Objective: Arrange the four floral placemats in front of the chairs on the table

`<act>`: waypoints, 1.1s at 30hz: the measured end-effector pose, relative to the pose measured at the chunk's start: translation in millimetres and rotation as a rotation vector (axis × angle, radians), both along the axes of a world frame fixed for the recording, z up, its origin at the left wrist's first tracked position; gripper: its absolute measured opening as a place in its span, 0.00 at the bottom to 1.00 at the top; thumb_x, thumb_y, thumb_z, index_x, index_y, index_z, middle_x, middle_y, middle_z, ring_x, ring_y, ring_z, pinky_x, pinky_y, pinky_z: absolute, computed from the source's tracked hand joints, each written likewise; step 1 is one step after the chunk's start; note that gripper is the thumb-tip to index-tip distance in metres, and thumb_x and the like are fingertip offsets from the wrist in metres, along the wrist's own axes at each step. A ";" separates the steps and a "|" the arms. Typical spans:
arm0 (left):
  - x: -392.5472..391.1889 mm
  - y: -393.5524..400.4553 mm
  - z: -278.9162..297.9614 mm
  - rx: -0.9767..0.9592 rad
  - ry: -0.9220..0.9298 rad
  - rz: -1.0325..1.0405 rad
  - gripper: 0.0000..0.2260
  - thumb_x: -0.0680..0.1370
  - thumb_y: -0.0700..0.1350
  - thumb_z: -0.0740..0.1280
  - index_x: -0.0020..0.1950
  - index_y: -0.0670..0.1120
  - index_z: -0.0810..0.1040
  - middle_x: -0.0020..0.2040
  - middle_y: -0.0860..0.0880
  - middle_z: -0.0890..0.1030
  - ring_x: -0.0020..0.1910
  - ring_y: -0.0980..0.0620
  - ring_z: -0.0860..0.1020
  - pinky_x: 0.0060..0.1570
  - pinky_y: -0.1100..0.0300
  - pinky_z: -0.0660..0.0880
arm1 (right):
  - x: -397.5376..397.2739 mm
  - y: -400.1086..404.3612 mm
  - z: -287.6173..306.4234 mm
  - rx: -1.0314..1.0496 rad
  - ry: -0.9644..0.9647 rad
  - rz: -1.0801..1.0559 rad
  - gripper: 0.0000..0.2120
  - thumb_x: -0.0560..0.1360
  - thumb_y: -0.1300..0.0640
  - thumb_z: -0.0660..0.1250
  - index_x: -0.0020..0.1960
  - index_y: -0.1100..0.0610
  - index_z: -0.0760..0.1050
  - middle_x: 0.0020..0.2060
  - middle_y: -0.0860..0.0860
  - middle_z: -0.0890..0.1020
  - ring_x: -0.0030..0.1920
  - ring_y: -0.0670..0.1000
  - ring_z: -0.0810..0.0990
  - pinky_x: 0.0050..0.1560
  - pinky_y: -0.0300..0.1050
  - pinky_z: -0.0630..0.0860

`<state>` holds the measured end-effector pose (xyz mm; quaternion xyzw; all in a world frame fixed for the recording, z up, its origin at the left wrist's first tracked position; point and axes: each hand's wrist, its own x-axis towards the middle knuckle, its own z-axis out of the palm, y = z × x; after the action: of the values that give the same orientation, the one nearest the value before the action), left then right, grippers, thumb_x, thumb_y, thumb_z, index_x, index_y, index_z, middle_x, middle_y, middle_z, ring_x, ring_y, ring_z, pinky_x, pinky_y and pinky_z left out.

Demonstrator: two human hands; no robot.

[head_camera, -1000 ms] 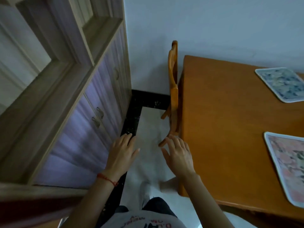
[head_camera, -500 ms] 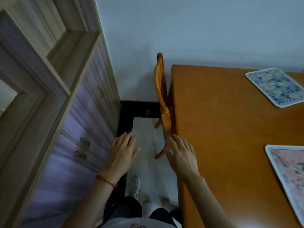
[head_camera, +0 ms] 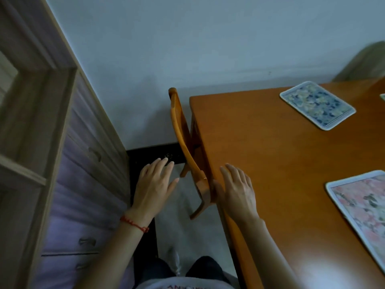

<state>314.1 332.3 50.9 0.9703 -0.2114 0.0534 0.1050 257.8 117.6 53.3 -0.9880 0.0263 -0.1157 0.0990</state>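
Observation:
A blue floral placemat (head_camera: pixel 317 104) lies on the far part of the orange wooden table (head_camera: pixel 260 163). A pink floral placemat (head_camera: pixel 362 207) lies nearer, cut off by the right edge of the view. A sliver of a third mat (head_camera: pixel 383 97) shows at the right edge. A wooden chair (head_camera: pixel 183 142) is pushed against the table's left end. My left hand (head_camera: pixel 155 184) hovers open over the floor, left of the chair. My right hand (head_camera: pixel 237 192) is open above the table's left edge, beside the chair back. Neither hand holds anything.
A wooden cabinet with purple drawer fronts (head_camera: pixel 83 184) lines the left side, leaving a narrow floor aisle (head_camera: pixel 187 236) between it and the table. A pale wall (head_camera: pixel 208 49) closes the far end. Another chair back (head_camera: pixel 366 63) shows dimly at the far right.
The view has swung right and moved forward along the aisle. Both hands have stayed open and empty, and my right hand now hangs over the table edge by the chair.

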 end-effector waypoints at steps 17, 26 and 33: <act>113.0 -122.8 18.3 0.097 -0.040 -0.247 0.24 0.76 0.55 0.53 0.60 0.40 0.76 0.57 0.41 0.79 0.58 0.42 0.77 0.54 0.46 0.75 | 73.8 -86.6 0.2 -0.046 -0.016 -0.157 0.22 0.75 0.47 0.55 0.60 0.59 0.74 0.57 0.58 0.79 0.58 0.57 0.77 0.55 0.52 0.76; 176.4 -181.8 12.5 0.105 -0.021 -0.446 0.24 0.76 0.55 0.52 0.61 0.41 0.75 0.58 0.41 0.79 0.59 0.41 0.77 0.56 0.47 0.74 | 98.7 -128.0 -2.8 -0.048 -0.010 -0.405 0.20 0.74 0.48 0.59 0.59 0.59 0.75 0.57 0.57 0.80 0.58 0.57 0.78 0.55 0.52 0.76; 239.8 -217.1 3.1 0.097 -0.015 -0.618 0.21 0.77 0.54 0.59 0.61 0.41 0.75 0.59 0.41 0.79 0.59 0.41 0.77 0.56 0.47 0.74 | 132.3 -141.0 -1.2 -0.043 0.057 -0.574 0.23 0.75 0.47 0.53 0.60 0.59 0.75 0.57 0.57 0.80 0.57 0.57 0.78 0.55 0.52 0.75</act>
<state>553.9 115.2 54.0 0.8635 -0.4995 0.0159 0.0681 390.1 -23.4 52.0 -0.9449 0.3051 -0.1117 0.0403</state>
